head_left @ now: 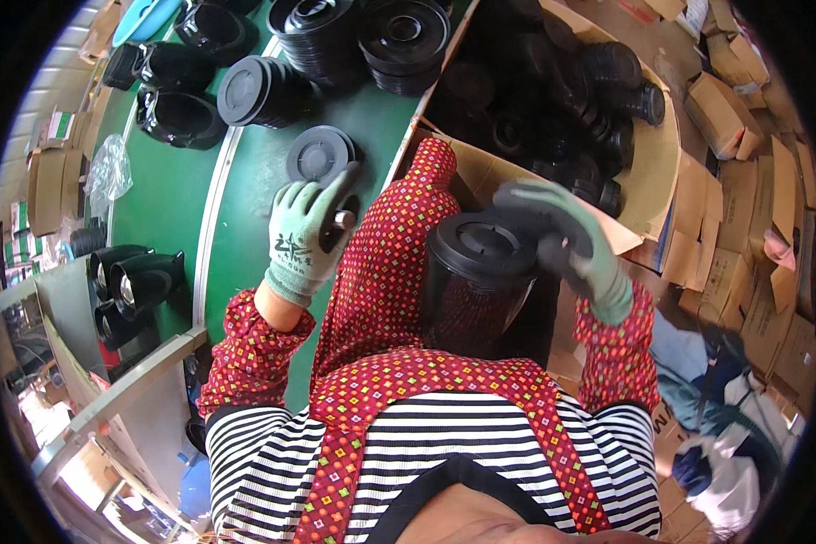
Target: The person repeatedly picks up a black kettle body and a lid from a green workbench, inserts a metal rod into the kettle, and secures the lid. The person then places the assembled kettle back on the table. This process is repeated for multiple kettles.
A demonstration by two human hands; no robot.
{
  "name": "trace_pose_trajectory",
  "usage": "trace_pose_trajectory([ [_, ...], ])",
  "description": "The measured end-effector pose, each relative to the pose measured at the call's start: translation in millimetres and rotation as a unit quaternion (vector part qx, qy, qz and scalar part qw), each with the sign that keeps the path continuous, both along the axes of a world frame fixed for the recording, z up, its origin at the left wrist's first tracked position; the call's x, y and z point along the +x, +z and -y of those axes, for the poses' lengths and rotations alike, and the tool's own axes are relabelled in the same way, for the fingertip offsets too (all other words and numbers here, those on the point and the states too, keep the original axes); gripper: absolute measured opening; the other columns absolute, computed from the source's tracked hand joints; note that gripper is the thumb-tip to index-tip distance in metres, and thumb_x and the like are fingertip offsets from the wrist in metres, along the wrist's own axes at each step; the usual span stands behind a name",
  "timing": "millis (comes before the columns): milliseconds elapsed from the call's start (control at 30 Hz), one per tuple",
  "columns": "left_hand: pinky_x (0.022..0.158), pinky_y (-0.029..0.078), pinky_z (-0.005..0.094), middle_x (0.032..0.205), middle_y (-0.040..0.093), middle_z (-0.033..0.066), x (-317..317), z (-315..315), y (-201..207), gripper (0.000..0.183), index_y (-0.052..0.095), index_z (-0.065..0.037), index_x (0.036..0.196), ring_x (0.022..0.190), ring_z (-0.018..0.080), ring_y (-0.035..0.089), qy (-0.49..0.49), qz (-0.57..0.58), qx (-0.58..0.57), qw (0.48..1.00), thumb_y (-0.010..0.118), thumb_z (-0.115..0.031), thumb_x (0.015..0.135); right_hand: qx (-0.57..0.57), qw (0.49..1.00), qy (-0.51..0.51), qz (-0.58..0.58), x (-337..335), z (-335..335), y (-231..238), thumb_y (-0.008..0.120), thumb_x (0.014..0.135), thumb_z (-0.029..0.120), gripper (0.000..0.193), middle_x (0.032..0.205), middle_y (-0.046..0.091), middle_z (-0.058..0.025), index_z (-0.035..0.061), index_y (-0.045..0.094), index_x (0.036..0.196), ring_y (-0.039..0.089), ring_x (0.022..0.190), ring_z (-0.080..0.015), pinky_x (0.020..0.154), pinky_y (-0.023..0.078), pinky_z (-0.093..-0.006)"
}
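Note:
My left hand [305,238], in a pale green glove with dark fingertips, is closed round a small thing with a pale round end [344,219]; the rest of it is hidden in the glove. Its fingertips reach the near edge of a black round lid [319,156] on the green table. Between my legs stands a glossy black container [474,313] with a round black lid [482,245] on top. Beside that lid's right edge is my right hand [576,238], gloved alike. Motion smears its fingers, so contact with the lid is unclear.
Stacks of black lids [403,41] and glossy black housings [179,116] stand on the green table [272,195]. An open cardboard box [653,168] on the right holds many black parts. More cartons [725,113] lie beyond it. A clear plastic bag [109,172] lies at the left.

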State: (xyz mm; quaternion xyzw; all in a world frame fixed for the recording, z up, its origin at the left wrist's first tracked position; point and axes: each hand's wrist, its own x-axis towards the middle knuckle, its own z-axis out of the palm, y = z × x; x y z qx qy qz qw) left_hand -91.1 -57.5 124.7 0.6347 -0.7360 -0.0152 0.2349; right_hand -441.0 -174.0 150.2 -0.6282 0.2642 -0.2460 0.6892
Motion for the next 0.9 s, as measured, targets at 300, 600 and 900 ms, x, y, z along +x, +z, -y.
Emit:
trace_pose_trajectory([
  [300,0.119,0.033,0.0599,0.119,0.059,0.0178,21,-79,-119,0.083,0.048,-0.009,0.157,0.119,0.0397,0.054,0.065,0.054,0.18,0.98,0.077,-0.022,0.08,-0.276,0.951,-0.131,-0.045,24,-53,-43,0.089,0.072,0.026,0.056,0.116,0.064,-0.0142,0.0012,0.073,0.119,0.062,0.116,-0.0335,0.105,0.049,-0.044],
  [600,0.126,0.032,0.0518,0.169,0.026,0.0258,-3,-93,5,0.108,0.041,-0.009,0.159,0.156,0.0454,0.03,-0.084,-0.335,0.082,0.935,0.098,-0.032,0.071,0.277,0.934,-0.1,0.201,102,6,-7,0.044,0.114,0.047,0.051,0.145,0.06,-0.0094,0.0128,0.054,0.151,0.061,0.128,-0.0239,0.108,0.052,-0.0427],
  [900,0.082,0.064,0.0366,0.106,0.071,0.0084,104,-121,8,0.036,0.064,0.002,0.126,0.092,0.0176,0.07,0.286,-0.685,-0.11,0.661,0.074,-0.022,0.102,0.061,0.996,-0.063,-0.009,215,-24,-73,0.045,0.114,0.036,0.044,0.12,0.066,-0.0059,0.001,0.063,0.134,0.062,0.104,-0.0152,0.092,0.05,-0.0301],
])
